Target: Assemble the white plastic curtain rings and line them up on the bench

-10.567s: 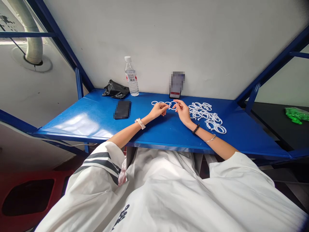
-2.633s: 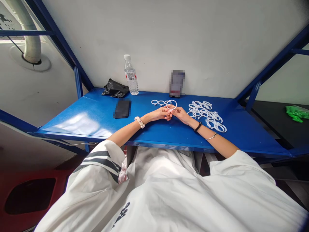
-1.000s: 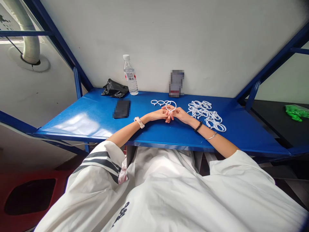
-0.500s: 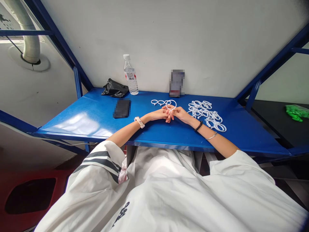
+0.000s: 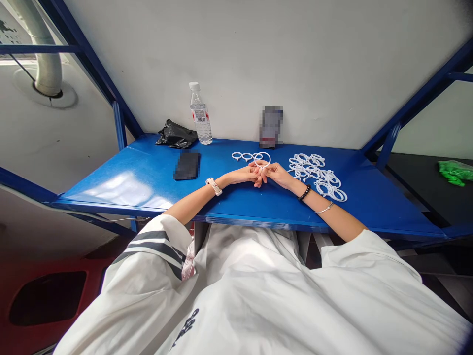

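Note:
A white plastic curtain ring (image 5: 262, 153) stands upright above my fingertips, its lower end pinched between both hands. My left hand (image 5: 244, 174) comes in from the left, fingers closed at the base of the ring. From the other side, my right hand (image 5: 278, 175) grips the same spot with thumb and fingers. The small part at the ring's base is mostly hidden by the fingers. Just behind the hands lie a few more curtain rings (image 5: 247, 159) in a row, the rightmost partly covered. A loose pile of similar white rings (image 5: 314, 172) lies right of my right hand.
The blue table (image 5: 221, 207) stands against a pale wall. Toward its back left are a black plastic bag (image 5: 176, 134), a water bottle (image 5: 201, 121) and a dark blurred item (image 5: 187, 165). A blurred phone-like object (image 5: 271, 127) leans on the wall. Blue frame bars slope at both sides.
Almost nothing differs. Both hands keep hold of the ring in the same place, and the whole view has shifted very slightly.

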A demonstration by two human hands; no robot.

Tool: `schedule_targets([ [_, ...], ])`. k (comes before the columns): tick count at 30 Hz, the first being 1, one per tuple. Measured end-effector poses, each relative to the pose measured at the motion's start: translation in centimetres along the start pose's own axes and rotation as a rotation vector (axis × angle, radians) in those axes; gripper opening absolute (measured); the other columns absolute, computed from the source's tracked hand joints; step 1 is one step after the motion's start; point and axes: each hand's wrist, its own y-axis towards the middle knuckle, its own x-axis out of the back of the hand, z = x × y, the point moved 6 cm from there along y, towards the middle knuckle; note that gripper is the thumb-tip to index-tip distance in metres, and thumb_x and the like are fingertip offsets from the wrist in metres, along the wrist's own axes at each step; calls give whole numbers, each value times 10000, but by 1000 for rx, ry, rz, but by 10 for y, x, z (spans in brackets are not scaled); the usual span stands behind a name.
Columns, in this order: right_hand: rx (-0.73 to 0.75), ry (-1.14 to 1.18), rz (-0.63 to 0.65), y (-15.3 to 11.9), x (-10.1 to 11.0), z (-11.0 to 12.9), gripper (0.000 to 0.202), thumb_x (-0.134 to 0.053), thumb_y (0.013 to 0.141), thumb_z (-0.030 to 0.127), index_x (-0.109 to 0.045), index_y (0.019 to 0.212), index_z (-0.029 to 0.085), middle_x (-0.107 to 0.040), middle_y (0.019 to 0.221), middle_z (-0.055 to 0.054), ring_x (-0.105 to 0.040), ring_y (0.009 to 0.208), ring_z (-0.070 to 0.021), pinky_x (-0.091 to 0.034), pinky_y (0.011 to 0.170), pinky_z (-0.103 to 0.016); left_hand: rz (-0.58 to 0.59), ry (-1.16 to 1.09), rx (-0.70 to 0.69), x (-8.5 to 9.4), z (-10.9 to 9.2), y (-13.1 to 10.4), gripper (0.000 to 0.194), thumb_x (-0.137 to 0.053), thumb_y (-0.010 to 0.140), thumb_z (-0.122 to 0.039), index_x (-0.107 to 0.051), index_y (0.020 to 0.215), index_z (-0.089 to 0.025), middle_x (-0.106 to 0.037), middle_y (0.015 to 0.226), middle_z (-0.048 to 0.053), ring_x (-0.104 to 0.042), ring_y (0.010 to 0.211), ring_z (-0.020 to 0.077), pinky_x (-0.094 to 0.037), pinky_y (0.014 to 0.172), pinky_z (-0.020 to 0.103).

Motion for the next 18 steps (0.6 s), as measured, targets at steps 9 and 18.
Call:
schedule_targets([
  [9,-1,-21,-16,-1,0,1,585,-762,715,730,-693,513,185,-729,1131,-130,-538,1346,-336,-554,1011,-401,-9,-4,14,1,2,0,346,-718,871,-424,-643,787,-97,-611,631,18,-615,656,113,-513,743,273],
  [18,9,-48,-28,0,2,1,599,-744,719,747,-678,493,197,-744,912,-121,-541,1342,-334,-515,1055,-424,-18,-17,10,1,1,0,313,-728,860,-391,-638,788,-99,-630,646,27,-612,649,109,-511,728,267],
])
